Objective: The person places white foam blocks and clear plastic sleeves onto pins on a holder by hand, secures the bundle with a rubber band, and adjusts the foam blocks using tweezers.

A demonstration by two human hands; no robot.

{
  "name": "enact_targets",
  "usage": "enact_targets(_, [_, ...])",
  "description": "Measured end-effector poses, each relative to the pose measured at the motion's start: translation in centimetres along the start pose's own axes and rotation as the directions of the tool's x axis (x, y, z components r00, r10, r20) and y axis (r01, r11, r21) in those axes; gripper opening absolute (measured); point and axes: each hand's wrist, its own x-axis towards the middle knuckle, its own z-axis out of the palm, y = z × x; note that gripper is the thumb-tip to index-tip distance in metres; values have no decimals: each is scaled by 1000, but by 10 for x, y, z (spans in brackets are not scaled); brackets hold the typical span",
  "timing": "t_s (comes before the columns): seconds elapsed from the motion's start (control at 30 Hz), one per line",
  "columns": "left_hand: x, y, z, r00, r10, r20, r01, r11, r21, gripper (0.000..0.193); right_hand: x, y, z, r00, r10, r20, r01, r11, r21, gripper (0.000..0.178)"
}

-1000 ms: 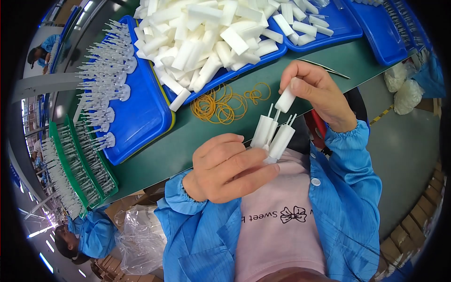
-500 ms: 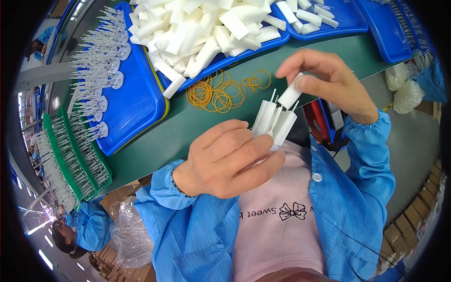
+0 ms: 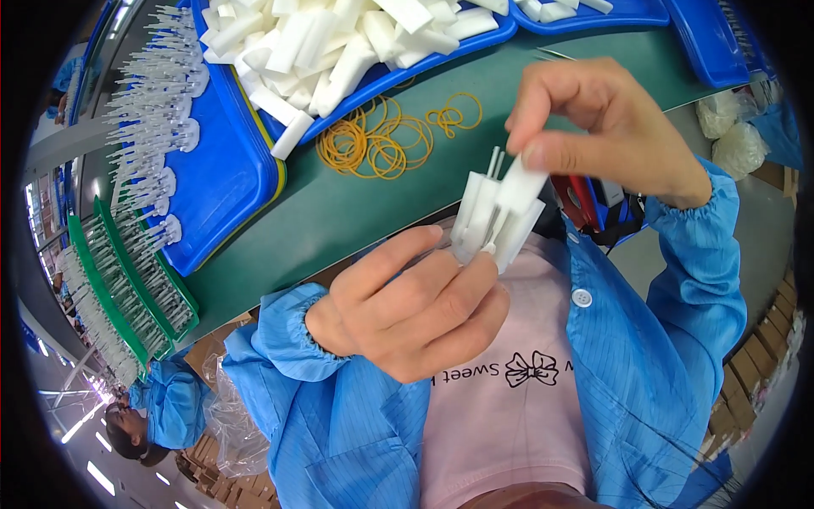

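My left hand (image 3: 411,301) is closed round the base of a white plastic piece with thin upright prongs (image 3: 496,161). White foam strips (image 3: 476,204) stand among those prongs, above my fingers. Between the thumb and fingers of my right hand (image 3: 606,127) is another white foam block (image 3: 521,185), its lower end in against the pronged piece. How far the block sits on a prong cannot be made out. The base of the piece is mostly hidden by my left fingers.
A blue tray (image 3: 405,78) heaped with white foam blocks (image 3: 314,42) stands at the back. Orange rubber bands (image 3: 373,140) lie on the green table (image 3: 280,242). Left are pronged white pieces (image 3: 157,110) on a blue tray (image 3: 216,182) and a green rack (image 3: 127,280).
The foam block in my right hand has moved down, in among the strips on the pronged piece. The view has shifted slightly. My left hand keeps its hold.
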Motion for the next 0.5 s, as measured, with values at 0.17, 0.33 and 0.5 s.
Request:
enact_targets(0.17, [-4, 11, -5, 995, -92, -40, 90, 995, -30, 20, -7, -12, 19, 995, 40, 89, -33, 996, -77, 11])
enact_targets(0.33, [-10, 17, 4, 976, -90, -196, 87, 996, -28, 26, -15, -5, 32, 997, -34, 69, 37, 999, -40, 10])
enact_targets(0.5, [-9, -7, 4, 986, -109, -122, 96, 989, -114, 44, -16, -9, 28, 999, 50, 11, -49, 997, -63, 12])
